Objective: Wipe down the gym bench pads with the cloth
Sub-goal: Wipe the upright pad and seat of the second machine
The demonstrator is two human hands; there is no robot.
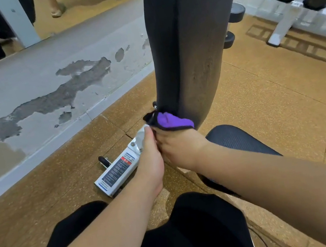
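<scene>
Together — hands (150,160) (181,148) hold cloth (170,122) against pad (191,53).

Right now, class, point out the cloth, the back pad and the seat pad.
cloth (174,122), head view, purple middle.
back pad (199,51), head view, front face.
seat pad (236,136), head view, top surface.
</scene>
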